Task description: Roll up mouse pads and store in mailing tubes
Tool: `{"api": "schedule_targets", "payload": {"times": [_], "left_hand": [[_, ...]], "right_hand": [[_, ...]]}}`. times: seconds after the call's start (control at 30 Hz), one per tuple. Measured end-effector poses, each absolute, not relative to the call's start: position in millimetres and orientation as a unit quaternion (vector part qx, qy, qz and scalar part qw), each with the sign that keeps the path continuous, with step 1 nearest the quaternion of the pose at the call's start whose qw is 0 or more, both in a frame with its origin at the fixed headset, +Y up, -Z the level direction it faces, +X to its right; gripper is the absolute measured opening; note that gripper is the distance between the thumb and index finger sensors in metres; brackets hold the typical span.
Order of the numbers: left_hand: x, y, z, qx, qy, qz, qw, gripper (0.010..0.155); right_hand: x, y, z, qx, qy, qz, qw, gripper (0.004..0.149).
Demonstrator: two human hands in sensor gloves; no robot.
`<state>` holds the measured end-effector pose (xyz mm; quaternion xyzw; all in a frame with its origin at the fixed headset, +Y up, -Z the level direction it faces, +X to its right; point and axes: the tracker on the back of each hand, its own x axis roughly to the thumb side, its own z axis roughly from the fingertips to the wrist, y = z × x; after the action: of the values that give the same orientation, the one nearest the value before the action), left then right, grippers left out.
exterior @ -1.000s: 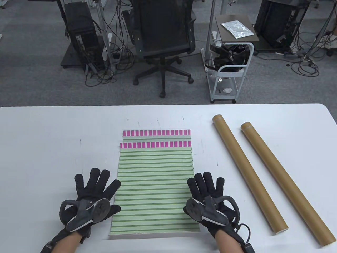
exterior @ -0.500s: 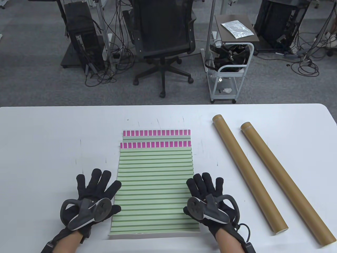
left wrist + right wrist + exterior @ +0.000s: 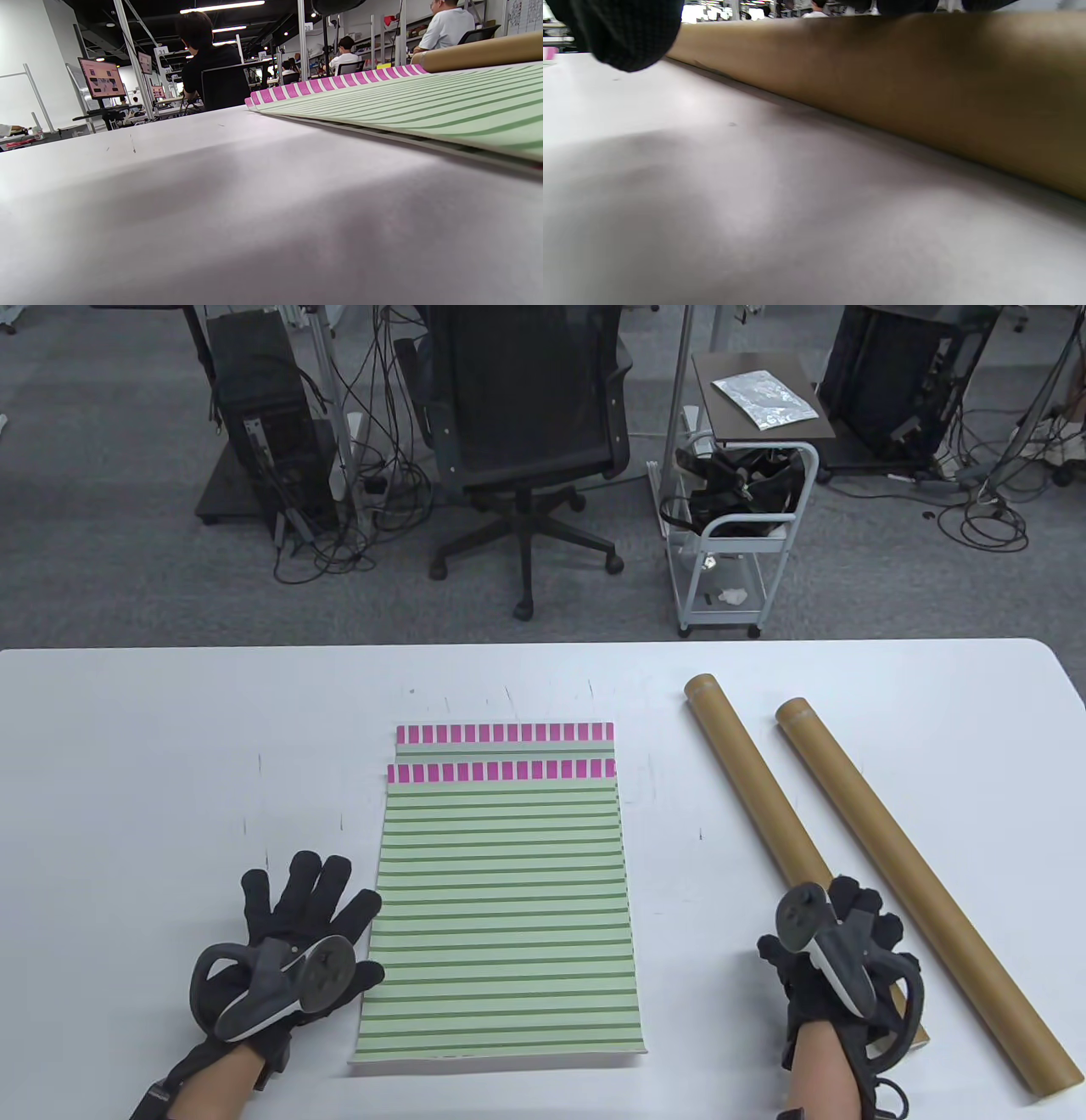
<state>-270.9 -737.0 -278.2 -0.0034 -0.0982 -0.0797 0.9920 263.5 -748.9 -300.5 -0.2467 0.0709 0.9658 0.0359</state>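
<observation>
On the white table [image 3: 170, 746], striped mouse pads [image 3: 501, 916].

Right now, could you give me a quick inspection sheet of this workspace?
Surface: white table, faintly scuffed.
Job's things: two striped mouse pads stacked flat, two mailing tubes lying to their right.
Clutter: nothing seen.
Hands: left hand flat beside the pads' left edge; right hand on the nearer tube, grip unclear.
Cables: glove lead at right wrist.
Surroundings: office chair, trolley, floor cables.
</observation>
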Motion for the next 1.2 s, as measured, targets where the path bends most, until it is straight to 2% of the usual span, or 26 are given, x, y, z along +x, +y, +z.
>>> {"api": "schedule_targets", "payload": {"times": [0.23, 0.37, 0.5, 0.7, 1.0, 1.07, 1.2], "left_hand": [[-270, -740, -281, -0.016, -0.105, -0.076, 0.991, 0.083], [-270, -741, -282, -0.021, -0.109, -0.082, 0.991, 0.082], [-270, -741, -281, -0.022, -0.107, -0.085, 0.990, 0.081], [-271, -741, -282, -0.023, -0.107, -0.085, 0.990, 0.081], [-272, -742, -282, -0.023, -0.105, -0.082, 0.991, 0.081], [-273, -742, -282, -0.021, -0.105, -0.083, 0.991, 0.081], [-274, -741, -282, -0.020, -0.100, -0.074, 0.992, 0.081]], "right_hand": [[276, -759, -303, -0.282, 0.093, 0.954, 0.048, 0.106], [276, -757, -303, -0.304, 0.050, 0.949, 0.064, 0.101], [280, -765, -303, -0.311, 0.076, 0.946, 0.053, 0.100], [276, -766, -305, -0.318, 0.057, 0.946, 0.009, 0.090], [271, -765, -305, -0.301, 0.054, 0.952, 0.001, 0.086], [268, -759, -304, -0.296, 0.057, 0.953, 0.029, 0.080], [263, -748, -301, -0.276, 0.031, 0.960, 0.033, 0.079]]}}
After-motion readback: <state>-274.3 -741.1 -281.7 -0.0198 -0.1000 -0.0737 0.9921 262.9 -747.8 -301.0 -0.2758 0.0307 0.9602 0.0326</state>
